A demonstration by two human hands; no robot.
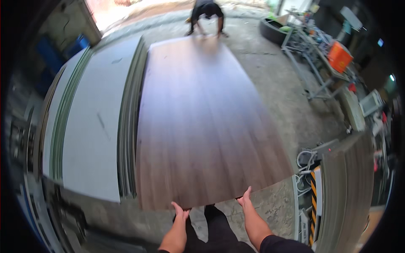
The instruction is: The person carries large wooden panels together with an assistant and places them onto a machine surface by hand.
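Note:
A large brown wood-grain board (pixel 202 126) stretches away from me, its near edge just in front of my legs. My left hand (pixel 181 211) grips that near edge left of the middle, thumb on top and fingers hidden beneath. Further right along the same edge, my right hand (pixel 244 198) holds the board in the same way, thumb up. At the far end another person (pixel 206 17) in dark clothes bends over, with hands down at the board's far edge.
Stacked pale sheets (pixel 97 114) stand close along the board's left side. To the right are a metal-framed workbench (pixel 314 63) with an orange container (pixel 339 57), a black round tub (pixel 272 31), a stack of boards (pixel 344 194) and a yellow-black striped edge (pixel 313 202). Concrete floor (pixel 274 80) lies between.

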